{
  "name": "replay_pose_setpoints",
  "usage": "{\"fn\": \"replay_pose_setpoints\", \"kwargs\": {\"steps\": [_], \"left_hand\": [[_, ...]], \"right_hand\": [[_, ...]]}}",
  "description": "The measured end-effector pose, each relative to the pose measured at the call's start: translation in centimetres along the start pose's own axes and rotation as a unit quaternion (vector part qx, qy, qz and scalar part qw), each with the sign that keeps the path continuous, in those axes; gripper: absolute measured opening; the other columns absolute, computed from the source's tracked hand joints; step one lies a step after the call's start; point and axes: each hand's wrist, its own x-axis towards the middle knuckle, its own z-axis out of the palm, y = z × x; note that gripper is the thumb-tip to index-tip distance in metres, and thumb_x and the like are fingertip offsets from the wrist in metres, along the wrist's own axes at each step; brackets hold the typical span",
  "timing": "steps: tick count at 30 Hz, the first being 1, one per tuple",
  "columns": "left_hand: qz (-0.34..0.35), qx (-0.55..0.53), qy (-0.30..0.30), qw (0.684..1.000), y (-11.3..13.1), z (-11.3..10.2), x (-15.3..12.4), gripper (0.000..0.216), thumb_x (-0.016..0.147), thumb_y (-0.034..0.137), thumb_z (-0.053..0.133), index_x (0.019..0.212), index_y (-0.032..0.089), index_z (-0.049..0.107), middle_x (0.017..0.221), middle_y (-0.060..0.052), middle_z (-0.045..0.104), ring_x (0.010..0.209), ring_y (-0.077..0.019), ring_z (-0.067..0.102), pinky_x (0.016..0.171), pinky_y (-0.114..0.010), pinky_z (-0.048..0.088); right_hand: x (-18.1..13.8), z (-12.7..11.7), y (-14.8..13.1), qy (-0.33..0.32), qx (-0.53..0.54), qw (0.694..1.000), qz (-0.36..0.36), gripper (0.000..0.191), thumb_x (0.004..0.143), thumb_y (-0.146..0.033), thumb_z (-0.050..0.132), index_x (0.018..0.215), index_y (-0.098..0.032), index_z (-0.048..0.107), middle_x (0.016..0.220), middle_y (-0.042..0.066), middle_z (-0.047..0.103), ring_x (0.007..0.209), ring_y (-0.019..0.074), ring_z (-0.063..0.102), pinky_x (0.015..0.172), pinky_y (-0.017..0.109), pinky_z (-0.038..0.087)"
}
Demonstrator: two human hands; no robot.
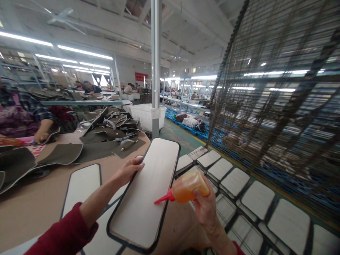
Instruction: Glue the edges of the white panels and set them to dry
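My left hand (128,170) grips the left edge of a long white rounded panel with a dark border (148,191), holding it tilted above the table. In my right hand (205,207) is an orange squeeze bottle (189,187); its red nozzle (162,199) points left and touches the panel near its right edge. Both sleeves are red.
Another white panel (81,187) lies flat on the brown table (32,209). Several white panels (259,196) rest on a mesh rack to the right. Dark cut pieces (111,131) are piled at the back. A person in a plaid sleeve (32,117) works at the left. A wire rack (278,88) hangs at the right.
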Motion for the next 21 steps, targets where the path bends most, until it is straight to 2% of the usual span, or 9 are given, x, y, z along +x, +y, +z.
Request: {"fn": "replay_pose_setpoints", "kwargs": {"steps": [3, 5, 8, 12, 14, 19, 21], "left_hand": [[-0.013, -0.001, -0.021, 1.000, 0.0, 0.6, 0.0, 0.050, 0.050, 0.023, 0.087, 0.097, 0.012, 0.073, 0.080, -0.007, 0.076, 0.071, -0.0219, 0.069, 0.066, -0.026, 0.051], [-0.020, -0.008, -0.029, 0.999, 0.1, 1.0, 0.0, 0.048, 0.051, 0.022, 0.087, 0.096, 0.012, 0.073, 0.080, -0.007, 0.076, 0.072, -0.0218, 0.069, 0.067, -0.026, 0.052], [-0.035, -0.019, -0.017, 0.999, -0.1, 1.0, 0.5, 0.044, 0.050, 0.017, 0.086, 0.091, 0.013, 0.073, 0.076, -0.006, 0.076, 0.068, -0.0210, 0.069, 0.065, -0.026, 0.052], [-0.037, -0.019, 0.020, 0.999, -0.8, 0.6, 1.4, 0.037, 0.050, 0.012, 0.085, 0.085, 0.012, 0.072, 0.072, -0.005, 0.075, 0.067, -0.0185, 0.068, 0.065, -0.023, 0.052], [-0.031, -0.011, 0.020, 0.999, -1.0, 0.7, 1.7, 0.036, 0.050, 0.013, 0.084, 0.084, 0.012, 0.072, 0.073, -0.005, 0.075, 0.067, -0.0180, 0.068, 0.064, -0.022, 0.052], [-0.057, 0.011, -0.022, 0.998, -1.2, 2.7, 2.3, 0.036, 0.052, 0.013, 0.082, 0.086, 0.012, 0.070, 0.076, -0.005, 0.075, 0.066, -0.0193, 0.069, 0.062, -0.024, 0.053], [-0.064, 0.019, -0.032, 0.997, -1.4, 3.5, 2.8, 0.033, 0.056, 0.012, 0.078, 0.088, 0.013, 0.070, 0.077, -0.004, 0.075, 0.067, -0.0191, 0.069, 0.063, -0.024, 0.053]], "right_hand": [[2.9, 0.8, -1.2, 0.094, 0.029, 0.994, -0.056, 0.051, 0.057, -0.032, 0.083, 0.103, -0.021, 0.064, 0.090, 0.000, 0.071, 0.077, 0.0159, 0.066, 0.070, 0.028, 0.054], [4.5, 1.3, -1.9, 0.135, 0.053, 0.987, -0.072, 0.052, 0.053, -0.033, 0.084, 0.099, -0.020, 0.064, 0.086, -0.001, 0.070, 0.076, 0.0153, 0.065, 0.070, 0.028, 0.054], [3.5, 0.9, -1.6, 0.132, 0.039, 0.990, -0.039, 0.052, 0.053, -0.033, 0.084, 0.099, -0.019, 0.065, 0.086, 0.001, 0.071, 0.075, 0.0177, 0.067, 0.068, 0.031, 0.055], [-1.2, -1.0, 0.1, 0.045, -0.016, 0.998, 0.034, 0.055, 0.058, -0.034, 0.082, 0.108, -0.020, 0.065, 0.092, 0.006, 0.073, 0.080, 0.0238, 0.069, 0.070, 0.036, 0.058], [-1.9, -1.3, 0.3, 0.027, -0.034, 0.998, 0.038, 0.055, 0.059, -0.035, 0.081, 0.110, -0.021, 0.065, 0.095, 0.006, 0.073, 0.081, 0.0242, 0.069, 0.072, 0.037, 0.058], [2.5, -0.2, -0.9, 0.138, -0.035, 0.987, -0.072, 0.062, 0.058, -0.040, 0.082, 0.112, -0.019, 0.061, 0.101, 0.006, 0.071, 0.089, 0.0210, 0.066, 0.081, 0.037, 0.055], [3.2, -0.3, -0.9, 0.155, -0.042, 0.983, -0.088, 0.062, 0.056, -0.039, 0.083, 0.112, -0.019, 0.062, 0.103, 0.005, 0.070, 0.091, 0.0205, 0.065, 0.083, 0.036, 0.055]]}}
